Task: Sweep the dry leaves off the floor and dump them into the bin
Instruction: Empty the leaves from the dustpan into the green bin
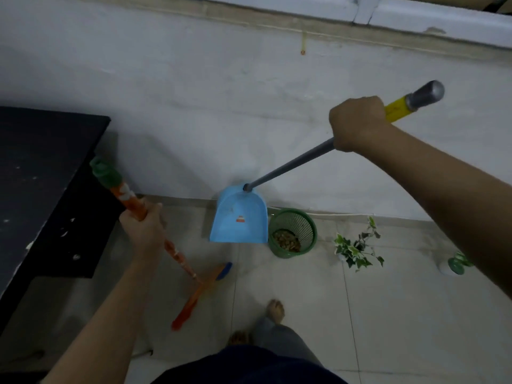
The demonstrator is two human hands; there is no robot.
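— Looking down, what sits in the bin?

— A heap of dry leaves, brown and crumbly, lying at the bottom of the green mesh basket. It stands upright on the tiled floor near the foot of the white wall.

— And the dustpan?

— Light blue, held up on edge just left of the bin, its open mouth pointing down toward the floor. I cannot tell whether its side touches the bin's rim. The inside of the pan shows only a small red mark; I see no leaves in it.

— What are your fingers doing?

— My right hand is curled tight round the dustpan's long grey handle, high up, just below its yellow grip and grey end cap. My left hand is wrapped round the orange broom stick, below its green top. So both sets of fingers are closed, each gripping a handle.

— Where is the broom's head?

— Down on the floor in front of my bare feet, an orange bar with a blue tip, well short of the dustpan.

— Anything else around?

— A dark table at my left, speckled with white flecks. To the right of the bin, a small ivy plant stands on the tiles, and further right a white pot, partly hidden behind my forearm.
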